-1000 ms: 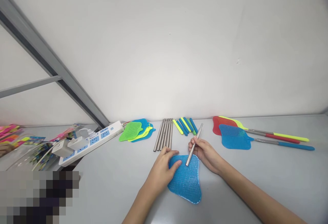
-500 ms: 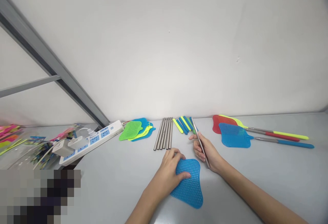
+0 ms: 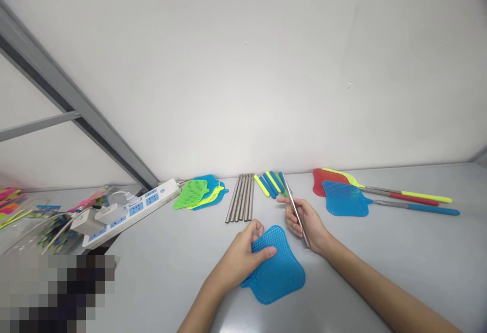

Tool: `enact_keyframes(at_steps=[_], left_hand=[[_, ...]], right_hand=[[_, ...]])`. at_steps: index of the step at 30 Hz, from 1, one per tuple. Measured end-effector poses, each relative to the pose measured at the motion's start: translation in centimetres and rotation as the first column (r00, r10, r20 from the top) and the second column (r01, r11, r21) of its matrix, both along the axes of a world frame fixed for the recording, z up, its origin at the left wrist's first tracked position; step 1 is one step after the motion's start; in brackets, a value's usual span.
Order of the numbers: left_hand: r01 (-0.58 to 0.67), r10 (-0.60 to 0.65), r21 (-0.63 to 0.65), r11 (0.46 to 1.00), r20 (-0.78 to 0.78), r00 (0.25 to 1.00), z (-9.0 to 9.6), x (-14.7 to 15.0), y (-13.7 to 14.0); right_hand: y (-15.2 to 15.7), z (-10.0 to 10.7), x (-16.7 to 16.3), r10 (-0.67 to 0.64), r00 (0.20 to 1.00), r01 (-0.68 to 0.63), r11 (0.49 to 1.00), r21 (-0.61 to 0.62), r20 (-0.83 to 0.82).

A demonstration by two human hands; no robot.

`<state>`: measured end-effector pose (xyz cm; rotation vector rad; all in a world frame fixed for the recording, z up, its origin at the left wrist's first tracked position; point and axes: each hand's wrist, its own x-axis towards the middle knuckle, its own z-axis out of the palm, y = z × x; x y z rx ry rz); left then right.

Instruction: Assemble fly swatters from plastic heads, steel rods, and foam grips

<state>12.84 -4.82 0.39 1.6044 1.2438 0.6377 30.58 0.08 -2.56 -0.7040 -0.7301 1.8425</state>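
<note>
Near the front of the table, my left hand (image 3: 247, 254) grips a blue perforated fly swatter head (image 3: 279, 272), thumb on top and fingers beneath; its short neck points to the lower left. My right hand (image 3: 306, 221) is closed around a metal tube (image 3: 299, 213), which slants up and to the left, its index finger stretched out. Beyond my hands lie several metal tubes (image 3: 240, 198) side by side. Right of them are several coloured handle grips (image 3: 272, 185) in yellow, blue and green.
Fly swatter heads (image 3: 194, 194) in green, yellow and blue are stacked at the back left, beside a power strip (image 3: 131, 216) with plugs. Assembled swatters (image 3: 348, 198) in red, yellow and blue lie at the right. Bagged items (image 3: 57, 226) fill the far left.
My left hand has picked up the blue swatter head and tilted it, turning it so its neck shows at the lower left. The right hand keeps the tube in nearly the same place.
</note>
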Motion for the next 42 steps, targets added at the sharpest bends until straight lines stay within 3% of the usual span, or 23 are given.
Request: enact_keyframes(at_steps=[3, 5, 8, 11, 13, 15, 22, 26, 32, 38, 42], left_hand=[[0.024, 0.017, -0.165, 0.986, 0.244, 0.970, 0.6, 0.0, 0.2], [-0.014, 0.098, -0.207, 0.978, 0.397, 0.913, 1.3, 0.1, 0.3], [-0.197, 0.310, -0.252, 0.947, 0.573, 0.759, 2.3, 0.0, 0.7], [-0.346, 0.484, -0.340, 0.874, 0.667, 0.567, 2.5, -0.3, 1.2], [-0.428, 0.558, -0.380, 0.820, 0.696, 0.452, 2.0, -0.6, 1.6], [-0.458, 0.585, -0.403, 0.793, 0.712, 0.387, 1.4, -0.8, 1.8], [-0.287, 0.598, -0.527, 0.800, 0.738, 0.312, 0.9, -0.5, 2.1], [-0.210, 0.658, -0.624, 0.753, 0.718, 0.225, 0.4, -0.3, 2.4], [-0.166, 0.683, -0.663, 0.730, 0.717, 0.139, 0.3, 0.0, 2.4], [-0.184, 0.640, -0.622, 0.761, 0.766, 0.062, 0.5, 0.1, 2.1], [-0.192, 0.625, -0.603, 0.774, 0.776, 0.082, -0.1, 0.0, 2.4]], right_hand=[[0.1, 0.0, 0.1, 0.001, 1.000, -0.001, 1.000, -0.006, -0.029], [0.2, 0.0, 0.2, 0.006, 0.999, -0.007, 1.000, -0.017, -0.051], [0.2, 0.1, 0.3, 0.015, 0.998, -0.017, 0.999, -0.036, -0.064], [0.0, 0.4, 0.3, 0.018, 1.000, -0.019, 0.999, -0.037, -0.023], [-0.2, 0.6, 0.2, 0.017, 0.999, -0.016, 1.000, -0.008, 0.033], [-0.4, 0.8, 0.0, 0.008, 0.996, -0.012, 0.999, 0.037, 0.083], [-0.5, 0.8, 0.1, -0.026, 0.993, 0.014, 0.995, 0.104, 0.113], [-0.7, 0.8, 0.5, -0.002, 0.995, -0.012, 0.991, 0.136, 0.098], [-1.5, 0.6, 0.6, -0.229, 0.964, 0.173, 0.928, 0.331, 0.137], [-1.3, 0.7, 0.6, -0.308, 0.948, 0.275, 0.920, 0.281, 0.079], [-0.9, 0.5, 0.5, -0.309, 0.948, 0.288, 0.934, 0.214, 0.073]])
